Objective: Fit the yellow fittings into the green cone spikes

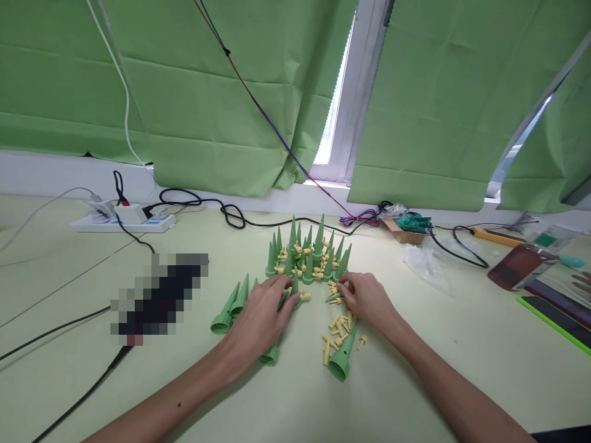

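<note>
My left hand [268,307] is closed around a small upright green plastic cone [295,284], held between thumb and fingers, with a yellow peg at its base. My right hand [367,295] pinches at a small yellow plastic peg [333,287] among other loose pegs; its fingertips partly hide the piece. Behind both hands stands a cluster of green cones [308,269] with yellow pegs among them. Two hollow cones [222,320] lean to the left of my left hand, and another [268,355] lies partly under it. A larger hollow cone [340,363] lies beside a yellow peg pile [339,326].
A blurred dark object [159,298] with a cable lies at left. Behind it is a power strip [124,220]. At right are a small cardboard box [406,231], clear plastic wrap [427,264], a reddish-brown bottle [521,266], a green-edged phone-like device [558,320] and another person's fingers [582,283].
</note>
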A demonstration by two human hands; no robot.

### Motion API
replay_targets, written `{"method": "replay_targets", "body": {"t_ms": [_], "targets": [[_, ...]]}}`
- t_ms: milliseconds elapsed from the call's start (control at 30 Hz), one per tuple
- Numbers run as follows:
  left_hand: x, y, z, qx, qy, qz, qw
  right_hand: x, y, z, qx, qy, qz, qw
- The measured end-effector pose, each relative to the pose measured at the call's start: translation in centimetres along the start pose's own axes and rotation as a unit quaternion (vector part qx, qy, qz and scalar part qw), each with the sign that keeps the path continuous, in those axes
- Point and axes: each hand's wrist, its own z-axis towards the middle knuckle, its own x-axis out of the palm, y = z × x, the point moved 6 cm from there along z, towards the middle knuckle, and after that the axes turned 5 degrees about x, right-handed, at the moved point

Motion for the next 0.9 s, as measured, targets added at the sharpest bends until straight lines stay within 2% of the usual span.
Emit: {"method": "replay_targets", "body": {"t_ms": [100,267,333,400,467,567,700,900], "targets": [[-0.3,-0.1,-0.1,-0.003,-0.027,-0.006,1.0,0.1,-0.1,0.1,0.004,0.002,0.007,1.0],[-2.4,-1.3,-0.2,0.023,-0.151,0.006,0.988,0.3,-0.2,0.1,0.01,0.007,0.02,1.0],[-3.1,-1.9,-0.4,0.047,-0.195,-0.007,0.98,0.3,-0.2,0.2,0.012,0.007,0.023,1.0],[-3.4,-2.5,-0.5,0.088,-0.215,-0.022,0.972,0.3,-0.2,0.2,0.014,0.007,0.026,1.0],[-3.1,-3.1,-0.6,0.135,-0.198,-0.033,0.97,0.4,-0.3,0.3,0.015,0.009,0.03,0.999],[-1.9,-3.7,-0.7,0.182,-0.112,-0.033,0.976,0.6,-0.3,0.4,0.013,0.013,0.036,0.999],[-0.5,-4.1,-0.8,0.209,-0.013,-0.01,0.978,0.8,-0.4,0.4,0.009,0.016,0.044,0.999],[0.0,-4.0,-0.9,0.203,0.03,0.007,0.979,0.7,-0.3,0.3,0.001,0.013,0.055,0.998]]}}
